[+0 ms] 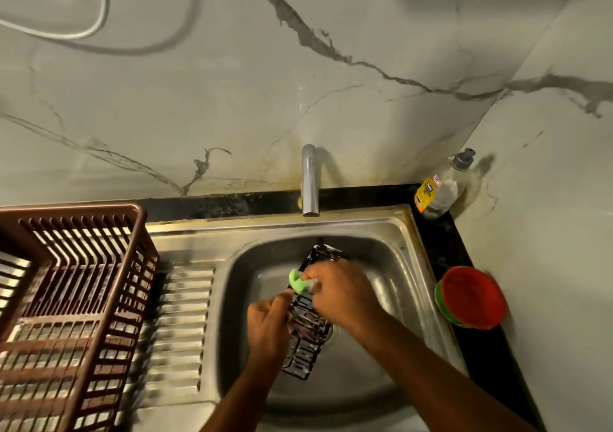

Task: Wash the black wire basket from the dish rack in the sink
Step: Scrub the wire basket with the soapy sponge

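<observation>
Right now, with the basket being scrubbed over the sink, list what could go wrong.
1. The left hand holds the soapy black wire basket by one side only; it could slip into the sink.
2. The right hand rubs the green sponge along thin wires, which might snag the sponge or scrape fingers.
3. The faucet shows no running water, so suds may stay on unless rinsed.

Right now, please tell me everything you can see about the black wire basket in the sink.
The black wire basket is a narrow oblong frame of thin dark wire, wet and glinting, with what looks like suds on it. It is held tilted over the steel sink bowl, its far end toward the tap. The left hand grips its left side; the right hand presses a green sponge against it.
</observation>
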`<move>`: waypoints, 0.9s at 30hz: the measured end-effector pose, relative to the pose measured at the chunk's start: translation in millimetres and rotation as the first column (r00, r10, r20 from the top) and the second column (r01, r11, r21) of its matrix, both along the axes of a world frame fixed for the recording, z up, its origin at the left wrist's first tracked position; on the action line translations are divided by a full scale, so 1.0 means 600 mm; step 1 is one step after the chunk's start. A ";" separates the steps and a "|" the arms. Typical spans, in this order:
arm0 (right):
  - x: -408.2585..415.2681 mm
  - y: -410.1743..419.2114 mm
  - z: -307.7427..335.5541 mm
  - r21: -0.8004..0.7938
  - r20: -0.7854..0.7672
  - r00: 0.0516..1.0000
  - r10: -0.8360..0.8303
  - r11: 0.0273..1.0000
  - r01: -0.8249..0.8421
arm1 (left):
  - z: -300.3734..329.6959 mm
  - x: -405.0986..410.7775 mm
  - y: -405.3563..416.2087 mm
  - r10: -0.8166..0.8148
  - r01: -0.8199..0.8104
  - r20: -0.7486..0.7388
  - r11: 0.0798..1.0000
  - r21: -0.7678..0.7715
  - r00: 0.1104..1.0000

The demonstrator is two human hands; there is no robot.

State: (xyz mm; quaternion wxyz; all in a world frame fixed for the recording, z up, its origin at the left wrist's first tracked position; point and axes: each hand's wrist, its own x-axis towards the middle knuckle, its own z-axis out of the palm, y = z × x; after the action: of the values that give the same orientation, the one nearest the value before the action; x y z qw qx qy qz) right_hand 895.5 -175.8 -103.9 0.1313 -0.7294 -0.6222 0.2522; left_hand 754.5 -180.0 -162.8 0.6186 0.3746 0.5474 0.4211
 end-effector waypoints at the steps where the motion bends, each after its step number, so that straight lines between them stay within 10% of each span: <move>1: -0.005 -0.023 0.007 0.015 -0.045 0.998 0.039 0.999 -0.038 | -0.006 -0.008 0.000 -0.018 0.018 0.008 1.000 0.024 1.000; 6: 0.064 -0.030 -0.010 -0.068 -0.347 0.930 -0.117 0.993 0.100 | -0.022 -0.038 -0.003 -0.051 0.049 0.046 0.997 0.055 0.998; 10: 0.146 0.041 -0.053 0.152 -0.056 0.901 -0.430 0.888 0.433 | -0.019 -0.051 -0.003 -0.061 0.059 0.028 0.996 0.070 0.998; 15: 0.077 0.037 -0.067 0.050 0.136 0.971 -0.199 0.980 0.193 | -0.004 -0.054 0.016 0.030 -0.030 0.100 1.000 0.005 0.995; 21: -0.038 -0.075 -0.006 0.200 -0.160 0.985 0.069 0.979 -0.036 | -0.014 -0.073 0.029 0.171 -0.142 0.162 0.974 -0.176 0.972; 24: -0.008 -0.087 -0.002 0.161 -0.383 0.918 -0.105 0.971 0.179 | -0.027 -0.081 0.028 0.306 -0.226 0.254 0.927 -0.300 0.918; 27: 0.076 -0.049 -0.038 0.241 -0.220 0.886 -0.408 0.858 0.455 | -0.030 -0.084 0.025 0.352 -0.225 0.315 0.899 -0.375 0.882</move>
State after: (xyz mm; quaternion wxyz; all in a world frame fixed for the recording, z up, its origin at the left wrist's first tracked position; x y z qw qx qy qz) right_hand 941.1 -205.0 -126.8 0.3382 -0.8008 -0.4595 0.1820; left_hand 704.3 -165.0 -181.0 0.6942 0.0924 0.5315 0.4764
